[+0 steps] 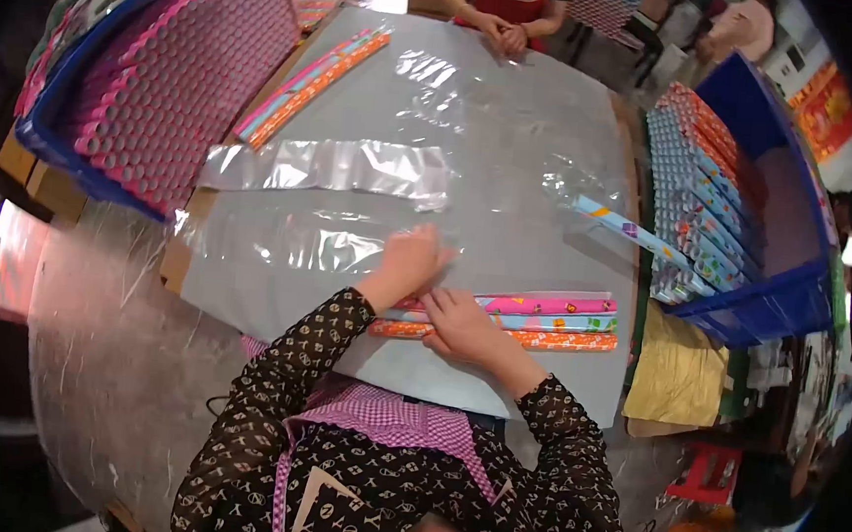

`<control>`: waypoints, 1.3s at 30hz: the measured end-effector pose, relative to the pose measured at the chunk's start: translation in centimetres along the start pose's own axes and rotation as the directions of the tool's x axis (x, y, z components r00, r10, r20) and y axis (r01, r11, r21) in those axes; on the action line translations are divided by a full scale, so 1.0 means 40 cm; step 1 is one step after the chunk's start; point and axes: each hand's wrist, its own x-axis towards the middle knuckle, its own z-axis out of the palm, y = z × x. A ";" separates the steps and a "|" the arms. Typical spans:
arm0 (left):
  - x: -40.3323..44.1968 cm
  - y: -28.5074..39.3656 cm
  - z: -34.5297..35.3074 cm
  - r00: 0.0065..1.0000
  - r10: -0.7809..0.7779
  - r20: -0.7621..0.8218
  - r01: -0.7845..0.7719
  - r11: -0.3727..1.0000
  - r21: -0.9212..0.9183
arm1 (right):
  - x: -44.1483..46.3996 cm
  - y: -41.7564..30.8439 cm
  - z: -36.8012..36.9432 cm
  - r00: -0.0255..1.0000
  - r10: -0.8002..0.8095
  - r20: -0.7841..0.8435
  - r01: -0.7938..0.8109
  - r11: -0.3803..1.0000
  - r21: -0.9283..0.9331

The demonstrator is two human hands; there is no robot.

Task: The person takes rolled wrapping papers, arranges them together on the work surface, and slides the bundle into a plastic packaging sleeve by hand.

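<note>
pink, blue, orange rolls [560,323] abreast

a hand could pass over the gray tabletop [537,239] beyond the right hand [466,326], as far as a single blue roll [636,231] slanting toward the right bin [769,310]. three rolls [560,323] block low, right of the grip. left of the left hand [412,263] lies flat film [319,244], then the left bin [82,171].

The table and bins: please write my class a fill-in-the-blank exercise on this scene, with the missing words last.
Of the three rolls by the right hand, the one lowest in the picture is ____.
The stacked rolls in the left bin are mainly ____.
The right bin is coloured ____.
The apron across the table is ____.

Missing words: orange; pink; blue; red.
</note>
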 end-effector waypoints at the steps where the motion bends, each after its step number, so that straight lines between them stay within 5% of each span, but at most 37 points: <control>1: 0.006 -0.008 0.009 0.999 -0.033 0.013 0.034 0.999 -0.012 | -0.003 0.003 0.004 0.999 0.033 -0.013 -0.033 0.999 -0.023; 11: -0.116 -0.195 -0.087 0.995 -0.093 -0.025 0.094 0.995 0.042 | -0.001 0.000 0.007 1.000 0.030 0.001 -0.030 0.999 0.031; 20: -0.231 -0.175 -0.122 0.972 -0.234 0.028 0.236 0.969 -0.074 | 0.026 0.026 0.026 1.000 -0.018 -0.013 0.019 0.995 0.098; 24: -0.247 -0.211 -0.068 0.945 -0.158 -0.287 0.120 0.982 -0.146 | 0.047 0.027 0.015 0.995 0.104 0.005 -0.103 0.979 0.175; 25: -0.250 -0.222 -0.059 0.949 -0.266 -0.168 0.236 0.956 -0.177 | 0.055 0.016 -0.027 0.990 0.136 0.025 -0.139 0.968 0.209; 29: -0.264 -0.209 -0.060 0.924 -0.230 -0.305 0.185 0.968 -0.170 | 0.066 0.035 -0.033 0.992 0.064 -0.106 -0.049 0.990 0.134; 35: -0.270 -0.172 -0.072 0.885 -0.417 -0.206 0.351 0.890 -0.292 | 0.076 0.050 -0.005 0.996 -0.009 -0.088 0.017 0.996 0.088; 39: -0.295 -0.151 -0.082 0.917 -0.316 -0.244 0.253 0.933 -0.255 | 0.087 0.049 -0.005 0.997 -0.002 -0.083 0.010 0.995 0.103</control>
